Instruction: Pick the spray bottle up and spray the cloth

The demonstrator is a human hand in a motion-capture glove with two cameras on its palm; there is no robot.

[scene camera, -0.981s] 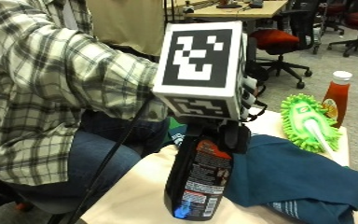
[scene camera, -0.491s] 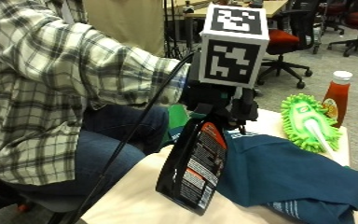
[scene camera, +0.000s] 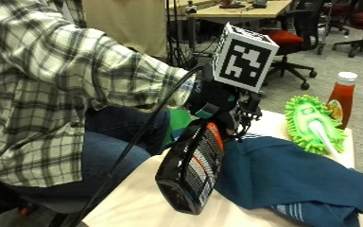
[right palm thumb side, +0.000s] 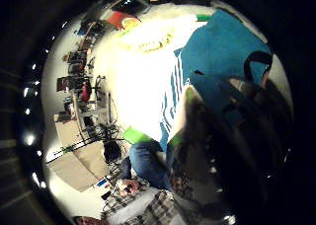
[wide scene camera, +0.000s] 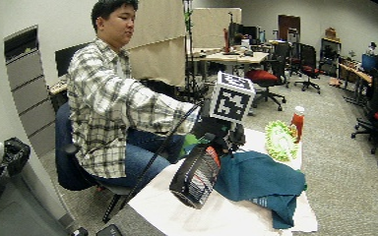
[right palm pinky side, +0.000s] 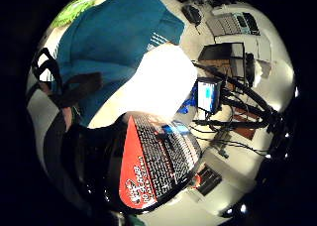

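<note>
An office of desks and chairs surrounds a pale table (scene camera: 141, 189). At left, the gloved right hand (scene camera: 216, 101) curls around the spray bottle's (scene camera: 191, 172) neck, lifting it tilted, its nozzle hidden, presumably aiming at the teal cloth (scene camera: 288, 177) beside it; a green duster (scene camera: 314, 125) lies farther right.

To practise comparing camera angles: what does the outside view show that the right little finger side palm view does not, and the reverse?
Only the outside view shows the ketchup bottle, the green duster's white handle, and the gloved right hand gripping the spray bottle by its neck, tilted off the table. Only the palm view shows the label's small print up close. Both show the spray bottle and the teal cloth.
</note>
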